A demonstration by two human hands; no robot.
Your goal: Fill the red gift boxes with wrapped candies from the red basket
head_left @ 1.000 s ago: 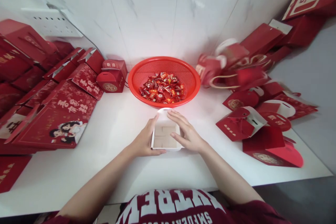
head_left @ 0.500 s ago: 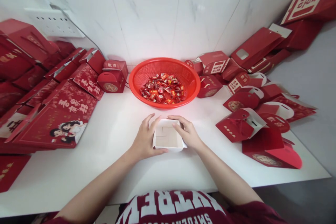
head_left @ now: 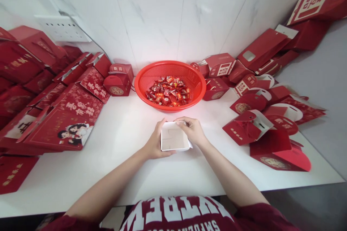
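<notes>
A small box [head_left: 173, 140] with its white inside facing up sits between my hands in the middle of the head view. My left hand [head_left: 156, 143] wraps round its left side, thumb along the near edge. My right hand [head_left: 192, 130] grips the far right corner, with the thumb over the rim. Nothing lies inside the box, and its outer faces are mostly hidden. Just beyond my hands stands a red plastic basket [head_left: 141, 97] with many wrapped candies [head_left: 170, 90] in it.
Red gift bags [head_left: 73, 115] and boxes crowd the left side of the white table [head_left: 119, 166]. More red gift boxes [head_left: 245, 128] are stacked along the right, up to the wall. A white power strip [head_left: 63, 29] is on the tiled wall at the back left.
My left hand's fingers have moved from spread at the box's far left to closer round its side. The box has shifted slightly, and the view has turned a little.
</notes>
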